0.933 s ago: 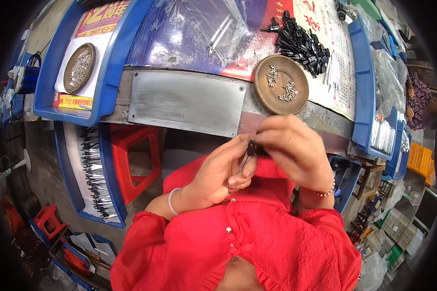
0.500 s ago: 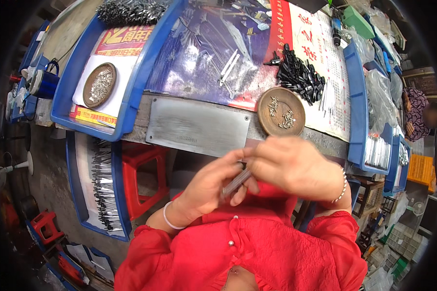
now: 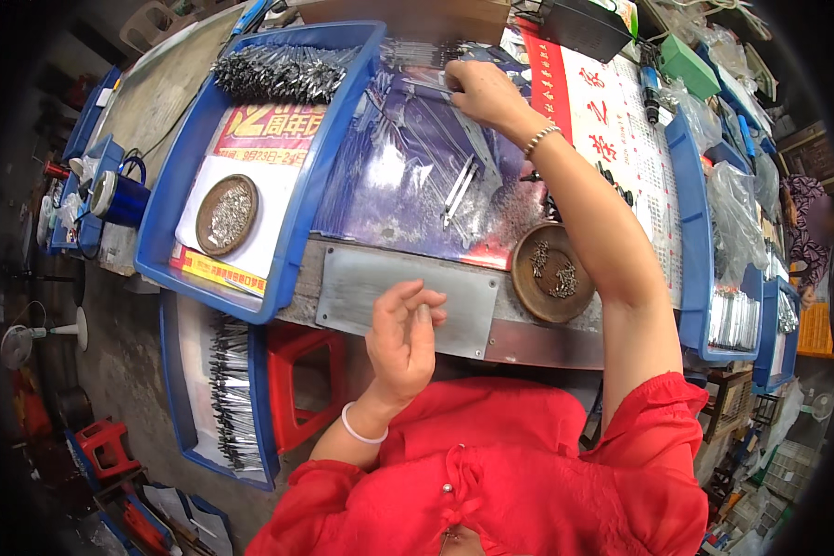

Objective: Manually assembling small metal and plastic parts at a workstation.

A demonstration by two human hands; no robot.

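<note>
My left hand [image 3: 403, 343] hovers over the near edge of the grey metal plate [image 3: 347, 287], fingers apart and nothing in them. At the far side of the bench is my right hand [image 3: 484, 93], its fingers curled together beside a row of thin metal rods [image 3: 422, 53]; whatever it may hold is hidden. Two slim pale rods [image 3: 459, 193] lie on the printed purple sheet [image 3: 371, 208]. A round brown dish [image 3: 526, 298] with small metal pieces sits right of the plate. My right forearm covers most of the black parts [image 3: 618, 185].
To the left, a blue tray [image 3: 295, 236] holds dark-tipped rods [image 3: 283, 74] and another brown dish [image 3: 217, 248]. Below it are a second blue tray [image 3: 262, 408] and a red stool [image 3: 292, 398]. Blue bins [image 3: 690, 278] line the right side; another person [image 3: 806, 222] is beyond.
My hands have parted. The right one has reached away to the far side of the bench; the left has opened, and the grey metal piece between them no longer shows. The view has shifted.
</note>
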